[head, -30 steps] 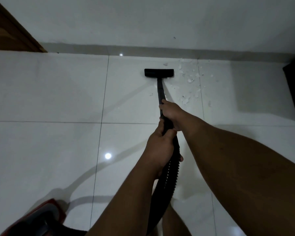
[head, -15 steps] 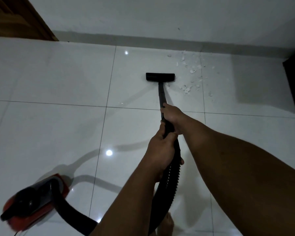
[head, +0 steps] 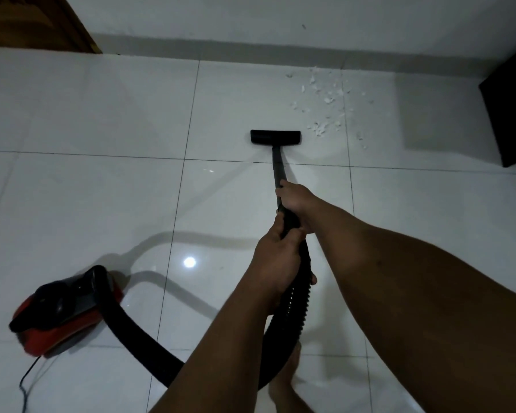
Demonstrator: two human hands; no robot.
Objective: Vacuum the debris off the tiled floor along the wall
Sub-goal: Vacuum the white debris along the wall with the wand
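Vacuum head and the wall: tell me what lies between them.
In the head view, bare white tile separates the vacuum head from the wall. The debris lies off to the right of that stretch, nearer the wall.

I see a glossy floor of large white tiles with thin dark grout lines — one bright light reflection shows on it. A plain white wall with a grey skirting strip runs across the top. Wooden door frame at upper left — dark furniture at right.
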